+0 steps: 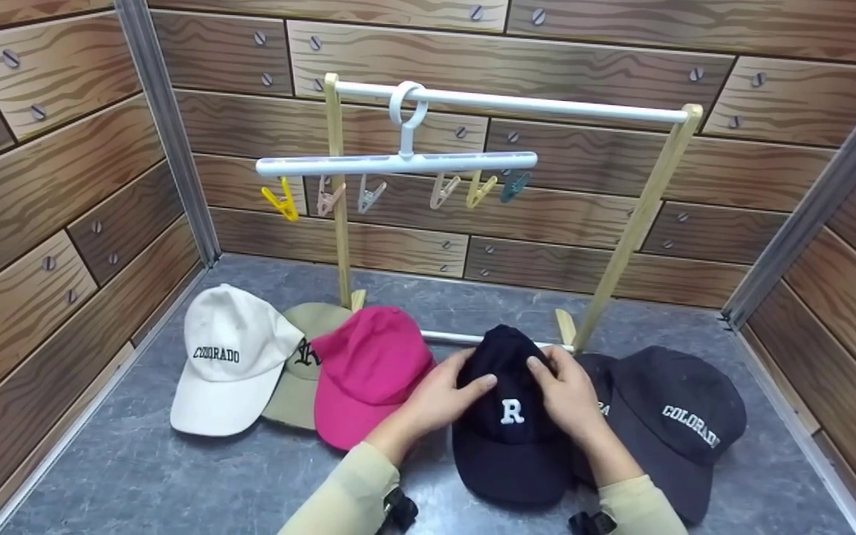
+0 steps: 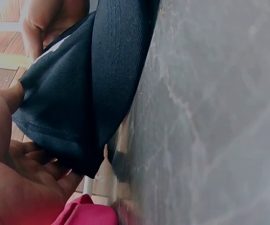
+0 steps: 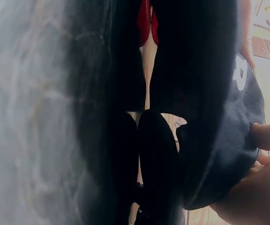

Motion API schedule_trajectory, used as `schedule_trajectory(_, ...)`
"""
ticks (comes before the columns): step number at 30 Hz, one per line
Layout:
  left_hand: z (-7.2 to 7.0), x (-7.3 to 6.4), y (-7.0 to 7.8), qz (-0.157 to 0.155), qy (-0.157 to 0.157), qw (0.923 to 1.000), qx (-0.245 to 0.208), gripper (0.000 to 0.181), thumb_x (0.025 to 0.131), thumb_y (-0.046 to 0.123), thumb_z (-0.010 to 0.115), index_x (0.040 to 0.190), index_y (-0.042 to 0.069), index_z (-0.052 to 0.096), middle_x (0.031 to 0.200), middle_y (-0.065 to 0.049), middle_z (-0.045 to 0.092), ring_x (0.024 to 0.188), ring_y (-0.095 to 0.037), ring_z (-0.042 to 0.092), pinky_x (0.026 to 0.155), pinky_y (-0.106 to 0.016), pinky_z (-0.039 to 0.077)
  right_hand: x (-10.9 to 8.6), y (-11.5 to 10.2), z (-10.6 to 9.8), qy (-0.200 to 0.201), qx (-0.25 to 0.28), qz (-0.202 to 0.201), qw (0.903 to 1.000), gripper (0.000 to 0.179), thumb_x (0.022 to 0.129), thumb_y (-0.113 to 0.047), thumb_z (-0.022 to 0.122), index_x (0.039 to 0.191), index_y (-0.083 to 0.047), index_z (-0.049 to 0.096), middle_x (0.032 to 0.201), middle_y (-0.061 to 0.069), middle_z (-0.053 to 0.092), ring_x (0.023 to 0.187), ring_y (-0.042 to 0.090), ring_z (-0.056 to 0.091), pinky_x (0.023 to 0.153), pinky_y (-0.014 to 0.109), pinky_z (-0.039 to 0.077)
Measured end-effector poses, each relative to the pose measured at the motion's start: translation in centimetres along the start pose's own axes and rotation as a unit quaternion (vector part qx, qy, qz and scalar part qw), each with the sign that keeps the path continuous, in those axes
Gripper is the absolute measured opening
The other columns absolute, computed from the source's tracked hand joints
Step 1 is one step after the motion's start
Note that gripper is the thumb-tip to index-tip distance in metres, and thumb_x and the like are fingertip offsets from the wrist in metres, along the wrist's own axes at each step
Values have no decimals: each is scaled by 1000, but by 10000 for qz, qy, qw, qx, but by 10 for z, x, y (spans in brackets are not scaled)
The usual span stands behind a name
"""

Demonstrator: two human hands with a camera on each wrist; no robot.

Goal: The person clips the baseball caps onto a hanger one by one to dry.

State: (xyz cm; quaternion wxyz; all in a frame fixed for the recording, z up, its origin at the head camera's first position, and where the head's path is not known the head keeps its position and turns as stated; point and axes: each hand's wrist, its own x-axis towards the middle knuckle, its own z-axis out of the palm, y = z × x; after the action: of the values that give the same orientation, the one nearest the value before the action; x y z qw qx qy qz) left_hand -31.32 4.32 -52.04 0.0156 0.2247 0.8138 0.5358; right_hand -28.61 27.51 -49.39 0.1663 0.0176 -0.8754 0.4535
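Observation:
A navy baseball cap (image 1: 511,453) with a white letter R is held between both hands, its brim toward the front. My left hand (image 1: 443,394) grips its left side, thumb on the crown. In the left wrist view, that hand's fingers curl beneath the edge of the cap (image 2: 60,108). On the opposite side my right hand (image 1: 571,392) grips the cap, thumb on top. The right wrist view shows the cap (image 3: 233,140) raised a little off the tabletop. Close to the left hand lies a pink cap (image 1: 376,364); a black COLORADO cap (image 1: 677,409) sits right of the right hand.
A white COLORADO cap (image 1: 231,364) and an olive cap (image 1: 287,401) lie at left, partly overlapping. Behind stands a wooden rack (image 1: 640,223) with a white bar. From it hangs a white hanger (image 1: 398,163) with several clips. Another dark cap (image 1: 595,368) is partly hidden.

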Motion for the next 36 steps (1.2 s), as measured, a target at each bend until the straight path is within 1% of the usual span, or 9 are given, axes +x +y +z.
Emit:
schedule_trajectory(6, 1, 0, 1, 101, 215, 9995, -198, 57, 108, 48, 71, 148, 7, 68, 142, -8, 72, 133, -25, 66, 116, -48, 50, 0, -2, 1, 45, 11, -65, 10000, 12, 112, -17, 68, 106, -7, 71, 99, 6, 70, 95, 24, 62, 88, 39, 47)
schedule_trajectory(9, 3, 1, -2, 255, 357, 9987, -245, 50, 109, 46, 71, 141, 8, 71, 136, -7, 74, 128, -23, 68, 113, -48, 52, 0, -3, 1, 63, -14, -61, 10000, 12, 112, -18, 69, 106, -7, 71, 102, 7, 71, 96, 25, 63, 90, 40, 48)
schedule_trajectory(12, 9, 5, -11, 303, 436, 9982, -274, 46, 109, 46, 71, 137, 10, 73, 131, -2, 75, 123, -17, 69, 112, -44, 53, 0, -2, 2, 83, 8, -121, 9999, 12, 112, -17, 69, 107, -7, 71, 102, 8, 72, 97, 25, 63, 91, 40, 48)
schedule_trajectory(19, 13, 6, -13, 384, 502, 9969, -464, 43, 111, 46, 67, 136, 12, 74, 129, -1, 76, 121, -15, 69, 109, -42, 54, -1, -3, 2, 117, 125, -276, 9995, 11, 112, -17, 69, 107, -7, 71, 101, 7, 71, 96, 24, 64, 90, 37, 48)
schedule_trajectory(23, 15, 9, -18, 292, 479, 9958, -717, 43, 111, 47, 67, 137, 13, 73, 123, 3, 79, 113, -11, 72, 104, -37, 57, -2, -4, 2, 144, 190, -329, 9992, 10, 111, -17, 70, 106, -8, 71, 101, 7, 72, 97, 23, 64, 91, 36, 48)
schedule_trajectory(26, 14, 8, -14, 276, 463, 9944, -908, 43, 111, 47, 68, 137, 14, 73, 120, 4, 79, 111, -10, 72, 103, -36, 57, -3, -5, 3, 180, 238, -357, 9989, 10, 111, -16, 70, 106, -8, 71, 100, 6, 72, 96, 22, 64, 90, 34, 47)
schedule_trajectory(28, 12, 5, -8, 414, 438, 9937, -946, 41, 112, 44, 67, 136, 12, 74, 122, 1, 79, 113, -12, 71, 104, -38, 56, -3, -5, 3, 191, 266, -373, 9988, 10, 111, -16, 70, 107, -7, 71, 100, 6, 72, 96, 21, 63, 90, 33, 47)
schedule_trajectory(31, 8, 1, 2, 416, 305, 9923, -1130, 36, 113, 40, 67, 132, 11, 77, 121, 0, 79, 113, -13, 70, 104, -37, 55, -4, -6, 3, 175, 292, -403, 9986, 10, 111, -17, 69, 107, -8, 71, 99, 5, 72, 94, 19, 63, 88, 31, 47)
schedule_trajectory(36, 4, -3, 13, 374, 303, 9890, -1398, 26, 112, 28, 68, 123, 8, 81, 112, -4, 81, 103, -13, 72, 95, -31, 57, -6, -7, 5, 166, 322, -477, 9982, 11, 112, -19, 69, 109, -8, 71, 99, 4, 72, 94, 19, 63, 88, 31, 47)
